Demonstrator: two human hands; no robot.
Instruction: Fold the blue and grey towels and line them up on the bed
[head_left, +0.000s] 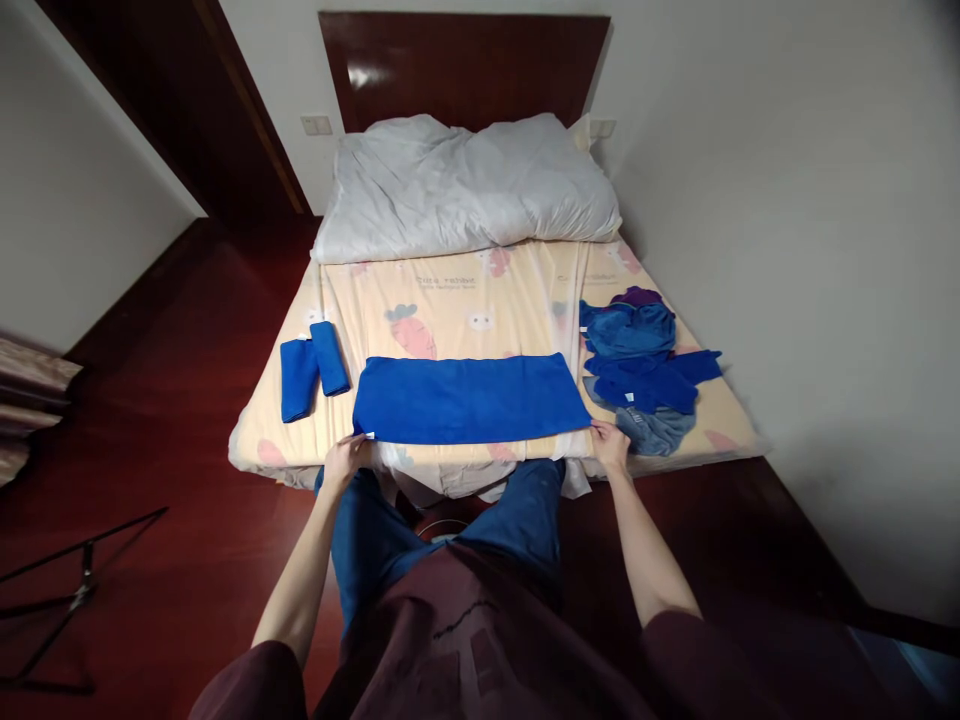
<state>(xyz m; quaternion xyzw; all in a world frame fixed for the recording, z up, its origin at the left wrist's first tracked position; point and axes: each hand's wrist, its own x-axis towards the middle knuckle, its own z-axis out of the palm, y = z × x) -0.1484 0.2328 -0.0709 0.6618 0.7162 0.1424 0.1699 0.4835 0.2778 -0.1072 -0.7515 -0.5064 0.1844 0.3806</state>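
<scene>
Maroon shirt [480, 640] nearest camera. Past it, blue cloth [472, 400] lies flat near bed's [259, 425] front edge. Left hand [347, 461] pinches its near left corner, right hand [611, 445] its near right. Folded cloths [300, 380] toward bed's left edge, heap [645, 375] toward right, probably several garments. Sheet strip [480, 300] separates blue cloth and duvet [472, 190].

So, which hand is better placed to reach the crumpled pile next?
Likely the right hand: it pinches the flat blue cloth at the corner beside the crumpled pile; the left hand is farther.
</scene>
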